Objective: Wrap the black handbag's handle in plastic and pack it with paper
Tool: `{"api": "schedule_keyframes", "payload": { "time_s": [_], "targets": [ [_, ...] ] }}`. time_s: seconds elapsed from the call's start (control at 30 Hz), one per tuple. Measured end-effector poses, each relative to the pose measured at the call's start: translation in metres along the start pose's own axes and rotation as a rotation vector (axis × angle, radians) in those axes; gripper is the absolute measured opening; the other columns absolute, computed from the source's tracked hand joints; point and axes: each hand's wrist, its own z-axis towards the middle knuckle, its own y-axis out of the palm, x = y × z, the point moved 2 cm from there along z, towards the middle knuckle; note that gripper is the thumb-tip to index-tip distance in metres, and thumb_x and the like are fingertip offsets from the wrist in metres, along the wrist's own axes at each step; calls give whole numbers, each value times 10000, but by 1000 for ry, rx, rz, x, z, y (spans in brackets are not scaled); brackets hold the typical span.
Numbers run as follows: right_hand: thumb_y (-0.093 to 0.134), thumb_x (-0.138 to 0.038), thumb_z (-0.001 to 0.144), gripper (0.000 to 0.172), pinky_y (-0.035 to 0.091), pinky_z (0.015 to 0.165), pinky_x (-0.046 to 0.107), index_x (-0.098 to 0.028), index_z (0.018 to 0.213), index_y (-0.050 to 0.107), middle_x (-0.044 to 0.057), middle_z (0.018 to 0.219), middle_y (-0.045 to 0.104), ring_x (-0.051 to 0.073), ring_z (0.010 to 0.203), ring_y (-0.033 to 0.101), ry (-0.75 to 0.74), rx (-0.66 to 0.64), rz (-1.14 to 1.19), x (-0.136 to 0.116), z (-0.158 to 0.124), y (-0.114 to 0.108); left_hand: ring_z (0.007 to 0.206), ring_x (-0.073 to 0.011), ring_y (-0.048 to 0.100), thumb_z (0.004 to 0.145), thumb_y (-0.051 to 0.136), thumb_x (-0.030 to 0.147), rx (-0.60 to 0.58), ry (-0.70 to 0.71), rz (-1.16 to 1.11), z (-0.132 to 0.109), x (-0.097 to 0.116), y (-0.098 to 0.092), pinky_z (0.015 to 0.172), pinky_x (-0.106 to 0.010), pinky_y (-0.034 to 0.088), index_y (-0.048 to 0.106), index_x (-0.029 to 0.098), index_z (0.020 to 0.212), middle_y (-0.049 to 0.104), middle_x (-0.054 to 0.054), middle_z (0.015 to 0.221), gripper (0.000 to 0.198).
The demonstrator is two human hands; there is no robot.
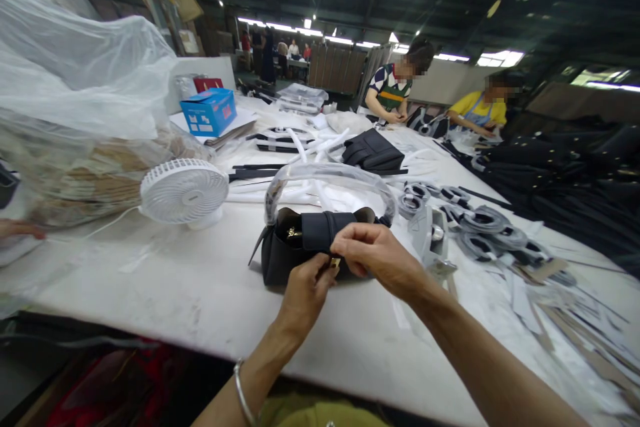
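A dark handbag [280,257] stands upright on the white table in front of me, its arched handle [330,172] wrapped in clear plastic. The flap [316,232] lies over the top middle, and a gold-coloured piece shows inside the left opening. At the bag's front, my left hand [313,283] has its fingers closed at a gold clasp [335,265]. Just above it, my right hand [373,253] pinches the lower end of the flap's strap; its fingertips partly cover that spot. Both hands nearly touch.
A white fan [185,191] stands left, near a plastic-covered heap [85,147] and a blue box [209,111]. Behind the bag lies another black bag [373,149]. Coiled grey-black straps [483,220] and a tape dispenser [431,237] are right. Two co-workers [390,90] work across the table.
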Motion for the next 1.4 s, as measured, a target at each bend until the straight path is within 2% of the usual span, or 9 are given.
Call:
{"api": "schedule_keyframes", "payload": {
  "time_s": [0.17,0.33,0.47,0.67,0.8,0.9,1.0,1.2,1.4],
  "targets": [
    [600,-431,903,306,437,538,202,-180,800,741,1,670,622,104,593,579,30,-417,-47,13,-54,22,761,-195,666,807,678,305,-169,-180,-365,2,8,-10,716,-295,519,679,136,991,715,-93,948,249],
    [704,-143,805,103,519,837,243,-234,773,739,32,1093,690,158,937,666,-188,-158,-551,54,-86,40,838,-182,682,795,727,270,-329,-295,-605,-2,5,-15,765,-289,540,650,114,1162,696,-161,1123,406],
    [699,-83,742,744,453,1033,320,-328,1409,480,85,1482,465,232,1287,513,-230,-342,-744,80,-98,49,801,-165,687,816,715,283,-311,-352,-657,-2,4,-17,734,-269,551,660,104,1139,698,-168,1120,373],
    [521,-157,906,288,346,1110,389,-272,1090,709,17,940,748,168,929,663,-132,-275,-727,89,-94,56,759,-154,690,832,692,294,-296,-371,-667,0,6,-15,703,-255,561,673,96,1102,709,-164,1084,335],
    [640,-228,840,504,321,1128,441,-311,1331,567,59,1369,589,260,1270,515,-191,-452,-597,96,-92,70,772,-156,690,847,673,323,-297,-352,-612,-2,6,-18,709,-259,562,664,103,1118,708,-162,1099,349],
    [640,-356,869,255,478,967,274,-318,1112,708,-22,1136,719,185,1056,657,-163,-598,-435,95,-96,69,803,-169,691,846,669,365,-282,-321,-498,-2,5,-27,734,-276,563,645,107,1157,713,-153,1086,404],
    [470,-332,960,289,552,739,239,-262,1115,704,-4,871,750,149,768,700,-44,-297,-428,86,-90,45,842,-188,694,848,648,400,-245,-283,-377,-2,5,-38,768,-302,563,628,114,1173,716,-143,1084,433],
    [573,-249,860,280,525,886,341,-247,1113,693,58,1084,716,208,971,673,-208,235,-579,61,-72,1,957,-220,681,897,545,347,-81,-35,140,-13,1,-51,875,-345,533,677,190,1061,731,-73,1019,262],
    [647,-447,839,229,539,735,336,-218,837,664,32,806,686,202,759,654,-259,767,-456,85,-53,-27,967,-216,628,881,608,325,516,358,450,-35,-13,-69,942,-379,489,633,215,1009,655,-53,1000,170]
  ]
}}
